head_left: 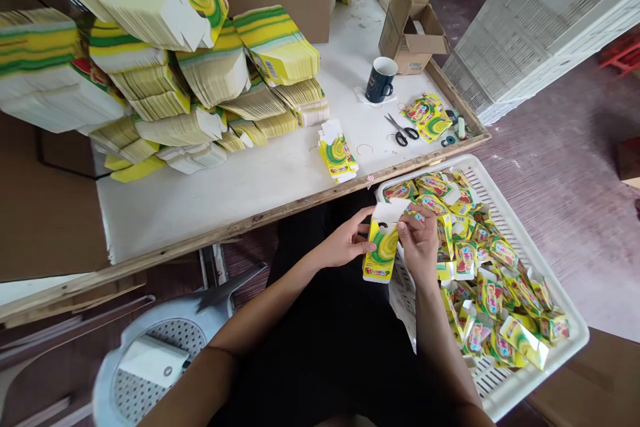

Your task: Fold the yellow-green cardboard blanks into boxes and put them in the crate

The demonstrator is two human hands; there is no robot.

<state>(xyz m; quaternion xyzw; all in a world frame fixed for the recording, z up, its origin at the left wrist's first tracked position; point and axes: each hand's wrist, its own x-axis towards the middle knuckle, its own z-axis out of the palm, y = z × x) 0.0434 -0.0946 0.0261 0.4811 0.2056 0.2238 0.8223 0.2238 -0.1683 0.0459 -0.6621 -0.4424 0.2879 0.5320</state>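
Observation:
A small yellow-and-green crayon box is held upright in front of my body, its white top flaps sticking up unfolded. My left hand grips its left side, thumb on the front face. On the right edge, near the flaps, the fingers of my right hand pinch the carton. Beyond them, at the table's front edge, lies a short stack of flattened cartons. To my right a white plastic basket holds many small folded boxes, several with open flaps.
Bundles of flat cartons are piled high on the left of the white table. Farther right are a dark mug, black scissors and an open cardboard box. White crates stand at right; a grey chair is at lower left.

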